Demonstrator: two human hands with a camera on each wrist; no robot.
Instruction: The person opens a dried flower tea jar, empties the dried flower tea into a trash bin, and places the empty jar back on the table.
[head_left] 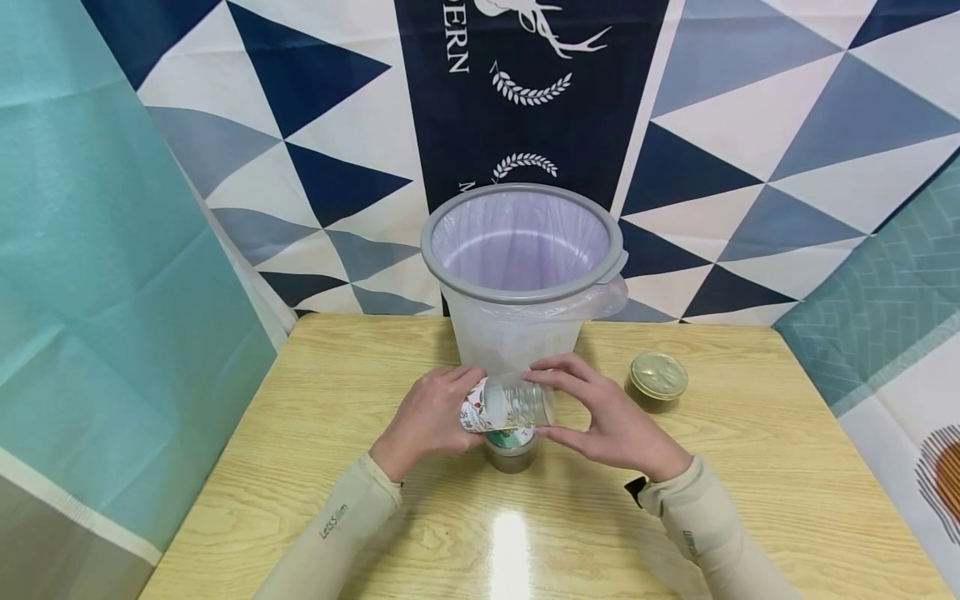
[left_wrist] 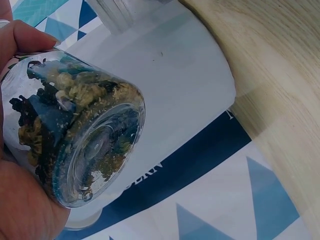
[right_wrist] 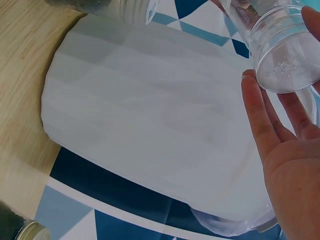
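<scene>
A clear jar with a floral label (head_left: pixel 474 407) lies sideways in the air in front of the bin. The left hand (head_left: pixel 438 410) grips its labelled end. Dark and tan dried pieces show through the jar's base (left_wrist: pixel 95 150) in the left wrist view. Fingers and thumb of the right hand (head_left: pixel 592 408) hold opposite sides of the threaded end. A clear round face with a faint embossed mark (right_wrist: pixel 287 67) shows there; I cannot tell whether it is a cover. Below stands a second jar (head_left: pixel 512 454) with a green label, partly hidden; its clear threaded neck (right_wrist: pixel 137 11) has no gold lid.
A white bin (head_left: pixel 517 329) with a grey rim and a thin lilac liner stands at the table's back edge. To the right is a jar with a gold lid (head_left: pixel 658 375). Patterned cloth (head_left: pixel 345 125) hangs behind the wooden table (head_left: pixel 360 350).
</scene>
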